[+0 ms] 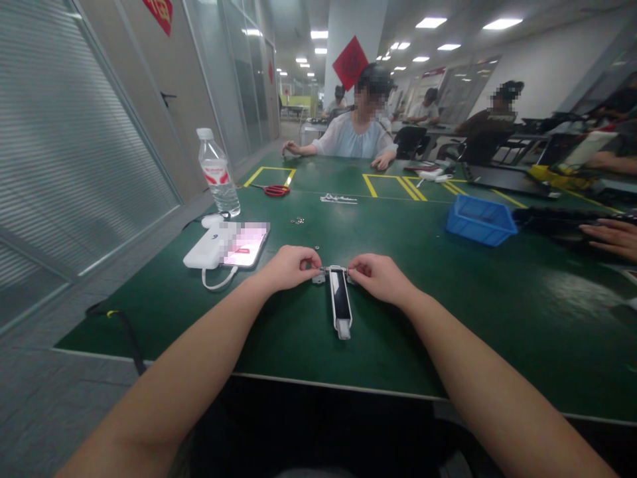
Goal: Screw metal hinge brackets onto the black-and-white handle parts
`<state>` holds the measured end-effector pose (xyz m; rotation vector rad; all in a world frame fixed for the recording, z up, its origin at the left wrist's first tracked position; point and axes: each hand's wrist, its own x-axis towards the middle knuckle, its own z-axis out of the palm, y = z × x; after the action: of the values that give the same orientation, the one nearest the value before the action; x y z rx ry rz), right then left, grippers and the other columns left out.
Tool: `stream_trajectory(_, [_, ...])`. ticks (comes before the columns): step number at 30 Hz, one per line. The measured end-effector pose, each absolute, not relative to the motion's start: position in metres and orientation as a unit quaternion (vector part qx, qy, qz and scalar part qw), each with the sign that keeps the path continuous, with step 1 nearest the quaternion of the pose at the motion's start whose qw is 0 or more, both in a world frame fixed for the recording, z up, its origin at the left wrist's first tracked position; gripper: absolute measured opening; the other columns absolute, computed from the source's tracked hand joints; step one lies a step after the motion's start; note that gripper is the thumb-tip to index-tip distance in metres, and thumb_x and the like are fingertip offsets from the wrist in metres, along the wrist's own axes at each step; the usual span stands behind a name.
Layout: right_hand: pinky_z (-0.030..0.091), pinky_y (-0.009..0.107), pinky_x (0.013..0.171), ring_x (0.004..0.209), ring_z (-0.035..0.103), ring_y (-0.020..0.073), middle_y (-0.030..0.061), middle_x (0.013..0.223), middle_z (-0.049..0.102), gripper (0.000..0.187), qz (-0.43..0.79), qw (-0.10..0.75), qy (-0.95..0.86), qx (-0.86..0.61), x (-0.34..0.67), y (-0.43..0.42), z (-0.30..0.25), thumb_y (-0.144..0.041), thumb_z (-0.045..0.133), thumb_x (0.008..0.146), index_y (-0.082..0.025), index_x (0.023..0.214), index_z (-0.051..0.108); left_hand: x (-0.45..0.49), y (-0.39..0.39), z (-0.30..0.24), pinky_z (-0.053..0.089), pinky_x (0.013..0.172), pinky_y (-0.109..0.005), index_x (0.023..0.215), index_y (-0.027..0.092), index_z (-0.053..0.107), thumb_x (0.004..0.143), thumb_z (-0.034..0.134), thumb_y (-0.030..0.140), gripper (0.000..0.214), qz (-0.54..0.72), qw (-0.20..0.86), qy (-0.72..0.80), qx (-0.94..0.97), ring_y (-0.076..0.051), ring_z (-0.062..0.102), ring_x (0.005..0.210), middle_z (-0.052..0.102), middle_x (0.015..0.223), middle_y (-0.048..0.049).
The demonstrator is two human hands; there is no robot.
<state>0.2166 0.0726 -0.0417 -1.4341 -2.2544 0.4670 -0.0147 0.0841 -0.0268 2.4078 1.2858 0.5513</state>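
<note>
A narrow white-framed piece with a black face (341, 297) lies on the green table, its pale, clear-looking end toward me. Across its far end runs a thin metal rod (326, 269). My left hand (297, 267) pinches the rod's left end between thumb and fingers. At the opposite end, my right hand (377, 276) is closed in a similar pinch; the fingertips partly hide what they hold. A small flat metal bracket (319, 279) sits just beneath my left fingertips. One small nut-like ring (317, 247) lies beyond the left hand.
Several small metal rings (298, 220) and a row of thin metal parts (338, 198) lie farther off. To the left are a water bottle (217, 176), a white power bank (212, 245) and a phone (251, 242). Red-handled scissors (276, 190), a blue bin (480, 220) and a co-worker (355, 136) are beyond.
</note>
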Motion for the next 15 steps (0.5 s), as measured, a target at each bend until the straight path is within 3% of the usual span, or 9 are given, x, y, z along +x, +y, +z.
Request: stream_trajectory(15, [0.036, 0.024, 0.056, 0.058, 0.049, 0.0116, -0.0013, 0.064, 0.057, 0.009, 0.188, 0.227, -0.805, -0.515, 0.2168, 0.0734, -0.0449, -0.024, 0.056, 0.080, -0.018, 0.080, 0.063, -0.0161, 0.0868, -0.0309, 0.044, 0.082, -0.028, 0.091, 0.019, 0.070, 0.087, 0.054, 0.026, 0.019, 0.179, 0.138, 0.416, 0.881, -0.017, 0.061, 0.089, 0.069, 0.095, -0.0045])
